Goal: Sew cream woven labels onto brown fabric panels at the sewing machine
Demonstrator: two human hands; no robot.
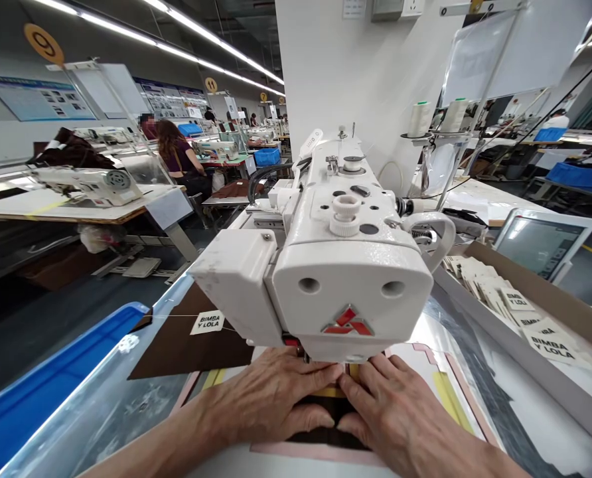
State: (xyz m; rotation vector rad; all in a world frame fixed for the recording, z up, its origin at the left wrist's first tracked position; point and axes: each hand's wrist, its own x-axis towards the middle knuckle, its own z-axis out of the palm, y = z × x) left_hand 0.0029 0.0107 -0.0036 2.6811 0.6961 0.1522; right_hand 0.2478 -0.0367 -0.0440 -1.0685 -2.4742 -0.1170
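Note:
A white industrial sewing machine [350,272] stands directly in front of me. Below its head, my left hand [281,395] lies flat, fingers stretched toward the needle area. My right hand [398,401] mirrors it from the other side, also flat, with the index fingertips nearly meeting. Both press on a dark brown fabric piece [320,417], set in a white sheet [236,458] edged with pink and yellow strips. The machine head partly hides the far fingertips and the needle. Left of the head lies another brown piece [174,352] bearing a white printed label [208,322].
On the right, a cardboard box [549,285] holds many printed labels [549,345], beside a tablet-like screen [545,242]. A blue bin [67,385] stands at the left table edge. Thread cones [419,119] rise behind. Another person [179,156] sits farther back among other machines.

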